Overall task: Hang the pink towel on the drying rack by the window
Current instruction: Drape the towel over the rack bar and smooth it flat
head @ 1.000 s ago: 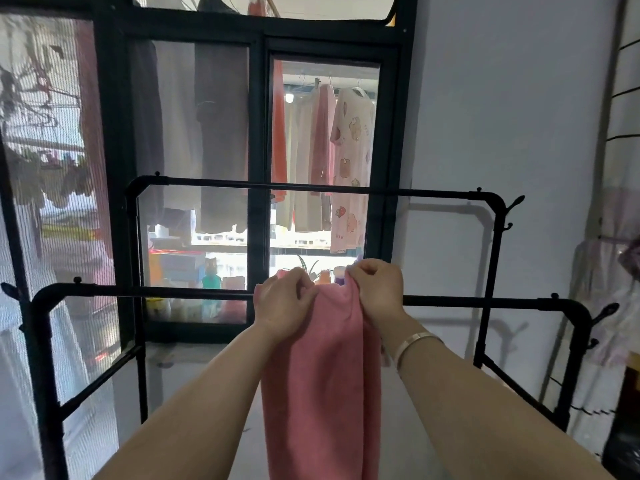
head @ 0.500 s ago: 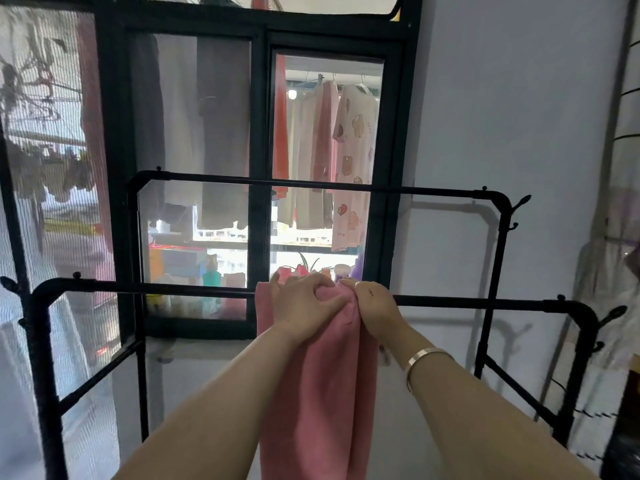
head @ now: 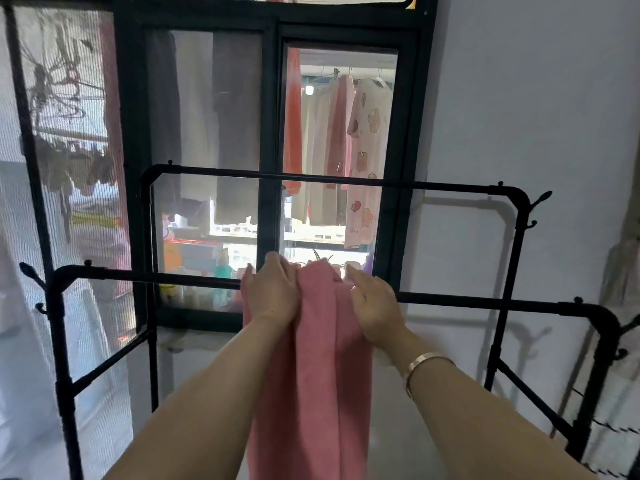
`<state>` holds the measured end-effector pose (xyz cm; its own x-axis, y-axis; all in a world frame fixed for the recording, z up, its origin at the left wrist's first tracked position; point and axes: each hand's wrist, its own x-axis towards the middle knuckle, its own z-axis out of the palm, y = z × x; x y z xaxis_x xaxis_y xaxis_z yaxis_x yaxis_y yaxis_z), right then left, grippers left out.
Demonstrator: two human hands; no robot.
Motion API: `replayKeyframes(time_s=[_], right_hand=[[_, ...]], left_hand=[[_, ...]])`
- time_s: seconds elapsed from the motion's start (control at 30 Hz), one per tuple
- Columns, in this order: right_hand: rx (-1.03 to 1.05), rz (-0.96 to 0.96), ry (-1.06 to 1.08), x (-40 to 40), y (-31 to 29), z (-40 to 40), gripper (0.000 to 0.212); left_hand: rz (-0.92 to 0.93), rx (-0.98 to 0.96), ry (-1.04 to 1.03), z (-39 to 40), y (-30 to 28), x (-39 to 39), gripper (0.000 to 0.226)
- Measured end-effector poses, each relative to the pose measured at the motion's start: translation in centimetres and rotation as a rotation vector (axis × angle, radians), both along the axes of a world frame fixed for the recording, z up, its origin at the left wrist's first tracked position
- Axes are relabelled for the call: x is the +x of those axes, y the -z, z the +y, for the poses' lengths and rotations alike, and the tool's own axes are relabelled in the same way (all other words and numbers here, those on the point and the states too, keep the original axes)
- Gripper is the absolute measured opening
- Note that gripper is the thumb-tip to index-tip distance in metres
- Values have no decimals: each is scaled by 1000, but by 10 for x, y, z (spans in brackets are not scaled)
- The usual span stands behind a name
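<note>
The bottom of the pink towel (head: 311, 358) is cut off by the lower edge of the picture, so its full length cannot be seen. The part of it behind the bar is hidden too. The near bar (head: 156, 277) goes out of sight under the towel and both hands. The screen (head: 59, 168) on the left is hazy, and the things behind it are hard to make out. The small bottles on the sill outside are blurry.

There is one towel. There are two hands. The drying rack (head: 505, 244) has two long black bars, a near one and a far bar (head: 346, 180) that sits higher. There is one bracelet (head: 427, 363), on the right wrist. Several clothes (head: 363, 150) hang outside the window (head: 273, 133).

The towel is soft and pink, with long folds running down it. It is bunched narrow and hangs over the middle of the near bar, in front of the window.

The left hand (head: 273, 292) lies flat on the left side of the towel, right at the bar. Its fingers are pressed together and point away. The right hand (head: 375, 306) lies flat on the right side of the towel. Its fingers are also close together and press on the cloth, not pinching it.
</note>
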<state>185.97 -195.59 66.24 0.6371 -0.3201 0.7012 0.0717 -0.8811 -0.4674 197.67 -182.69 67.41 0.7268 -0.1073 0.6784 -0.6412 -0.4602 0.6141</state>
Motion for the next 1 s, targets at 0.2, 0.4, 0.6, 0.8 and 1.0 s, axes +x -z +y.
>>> replayKeyframes(time_s=[0.2,0.4,0.6,0.8,1.0], right_hand=[[-376,127,195,10,10,-1,52],[-494,35,153,26,21,19,47],[-393,-26,171,28,23,21,56],[-432,40,301,31,16,26,41],[-253,-63,275,38,12,33,23]], left_hand=[[-147,247,29,6,10,3,35],[-204,307,27,4,18,1,47],[-163,208,55,-2,15,2,33],[-75,82,-112,28,-5,39,40],[3,41,-107,51,6,55,34]])
